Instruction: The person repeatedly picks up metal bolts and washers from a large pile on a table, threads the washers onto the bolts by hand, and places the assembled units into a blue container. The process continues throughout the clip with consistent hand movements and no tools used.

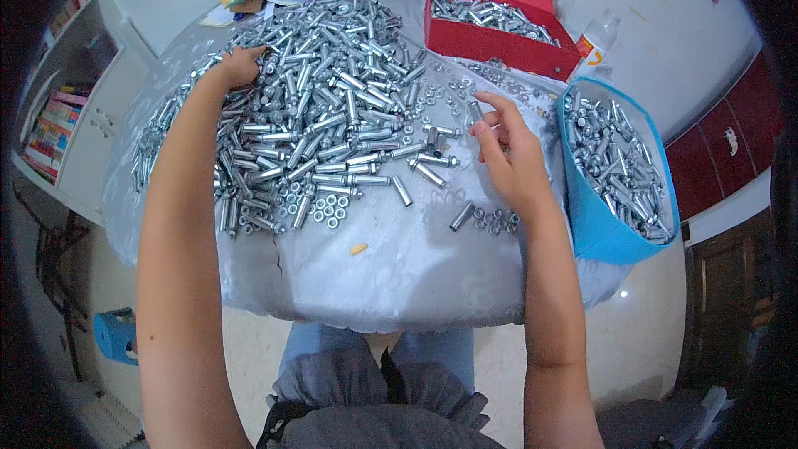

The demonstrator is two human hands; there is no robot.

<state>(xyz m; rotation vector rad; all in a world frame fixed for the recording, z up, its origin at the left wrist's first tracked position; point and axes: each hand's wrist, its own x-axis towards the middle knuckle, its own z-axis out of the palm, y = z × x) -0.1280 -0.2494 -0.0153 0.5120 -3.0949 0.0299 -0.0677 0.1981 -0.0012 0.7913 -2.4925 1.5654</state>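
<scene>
1. Fingers of the right hand pinch one small bolt; the left hand, curled, digs into the bolt heap at 11 o'clock.
2. The counter keeps the heap spread out for picking.
3. Blue bag at 3 o'clock gapes, full of assembled bolts.
4. Red box at 1 o'clock holds more.
5. Loose nuts lie beside the right wrist.

Bolt pile sits centre-left on table. Box of bolts behind it, to the right. Bag of bolts at right edge. Loose nuts near front (beside right hand).
</scene>
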